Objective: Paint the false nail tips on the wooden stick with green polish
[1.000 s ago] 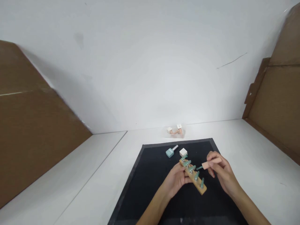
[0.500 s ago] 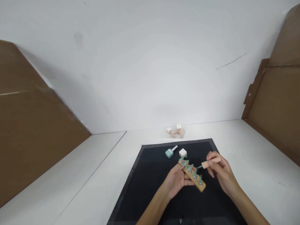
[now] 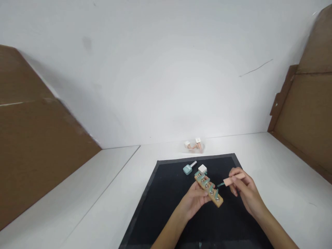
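- Table (image 3: 103,200): white, extending past the mat on both sides.
- Mat (image 3: 160,207): black, its far edge running in front of the tray, open room stretching left of the left hand.
- Left hand (image 3: 195,201): clamping the stand's side.
- Right hand (image 3: 245,189): pinching the brush.
- Stand (image 3: 214,196): slanting over the mat, carrying 5 teal tips (image 3: 206,182).
- Tray (image 3: 184,151): clear, standing beyond the mat, holding 2 white-and-pink pieces (image 3: 198,142).
- Brush (image 3: 230,180): pointing toward the stand; contact I cannot tell.
- Bottle (image 3: 187,169): teal, resting on the mat, its filling unclear.
- Block (image 3: 202,168): white, sitting just beyond the stand.
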`<state>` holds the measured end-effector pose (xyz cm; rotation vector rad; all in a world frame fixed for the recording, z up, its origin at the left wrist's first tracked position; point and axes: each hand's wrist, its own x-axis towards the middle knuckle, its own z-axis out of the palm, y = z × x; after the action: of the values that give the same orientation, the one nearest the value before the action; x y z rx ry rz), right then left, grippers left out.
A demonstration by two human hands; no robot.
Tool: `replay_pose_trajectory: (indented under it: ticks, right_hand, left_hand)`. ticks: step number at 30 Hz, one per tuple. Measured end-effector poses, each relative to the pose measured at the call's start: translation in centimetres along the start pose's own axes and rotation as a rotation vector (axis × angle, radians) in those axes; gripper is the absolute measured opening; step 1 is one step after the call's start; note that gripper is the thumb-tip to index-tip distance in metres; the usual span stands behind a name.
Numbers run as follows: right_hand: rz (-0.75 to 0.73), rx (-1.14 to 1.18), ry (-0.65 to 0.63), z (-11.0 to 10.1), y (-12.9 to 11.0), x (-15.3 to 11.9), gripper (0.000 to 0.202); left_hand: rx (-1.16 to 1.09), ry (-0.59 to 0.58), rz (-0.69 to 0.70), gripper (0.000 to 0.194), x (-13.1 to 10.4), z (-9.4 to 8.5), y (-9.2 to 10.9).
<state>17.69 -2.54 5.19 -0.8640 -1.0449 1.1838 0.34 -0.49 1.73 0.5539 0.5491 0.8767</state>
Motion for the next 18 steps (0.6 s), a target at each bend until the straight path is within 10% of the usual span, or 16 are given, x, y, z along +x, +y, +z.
replay_pose_trajectory:
  ticks: [18]
  right_hand:
    - [0.039,-0.147,-0.09,-0.4,0.9,0.2,0.031]
  left_hand:
    - [0.032,-0.065,-0.027,0.041,0.4,-0.4,-0.8]
